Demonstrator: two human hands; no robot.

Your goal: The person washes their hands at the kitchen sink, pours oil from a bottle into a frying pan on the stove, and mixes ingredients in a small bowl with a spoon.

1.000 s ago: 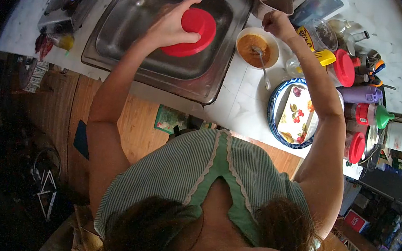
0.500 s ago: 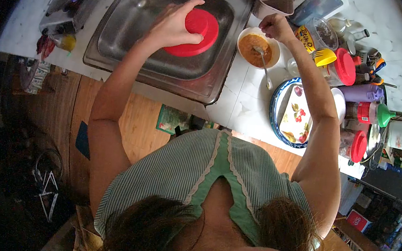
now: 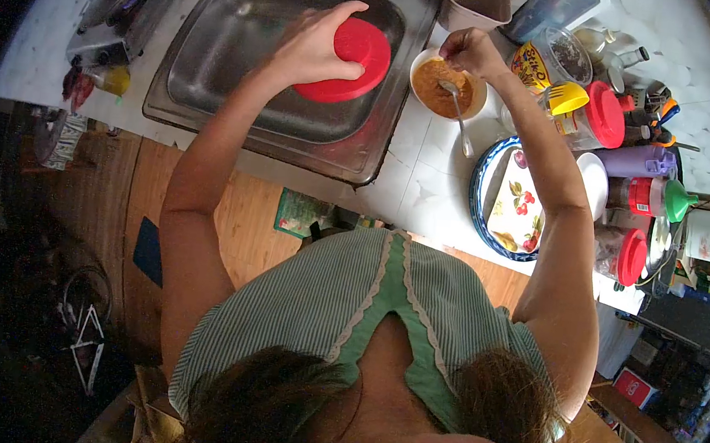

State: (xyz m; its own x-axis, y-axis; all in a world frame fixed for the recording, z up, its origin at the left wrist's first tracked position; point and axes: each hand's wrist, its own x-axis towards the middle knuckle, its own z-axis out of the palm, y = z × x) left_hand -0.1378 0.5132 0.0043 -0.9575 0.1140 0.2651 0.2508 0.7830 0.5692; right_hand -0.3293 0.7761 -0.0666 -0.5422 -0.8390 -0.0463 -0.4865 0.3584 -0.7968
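Over the sink (image 3: pixel 215 71), my left hand (image 3: pixel 319 47) grips a round red lid (image 3: pixel 362 60), thumb on the near side and fingers on the far side. Whether a container is under the lid is hidden. My right hand (image 3: pixel 476 54) hovers at the far rim of a white bowl (image 3: pixel 414 93), its fingertips pinched together. Anything between those fingertips is too small to make out. Orange-brown, grainy contents (image 3: pixel 438 91) fill the bowl. A metal spoon (image 3: pixel 462 125) rests in it, handle leaning over the near rim.
Right of the bowl lie stacked plates (image 3: pixel 507 198) with fruit prints. Beyond my right forearm crowd a yellow cup (image 3: pixel 566 98), a red-lidded jar (image 3: pixel 606 115) and several bottles. A plastic container (image 3: pixel 477 4) stands behind the bowl. A stove (image 3: pixel 126 20) is at the far left.
My right hand has come slightly left and nearer, its pinched fingertips now over the bowl's far rim. My left hand keeps its grip on the red lid. The whole view has shifted slightly.
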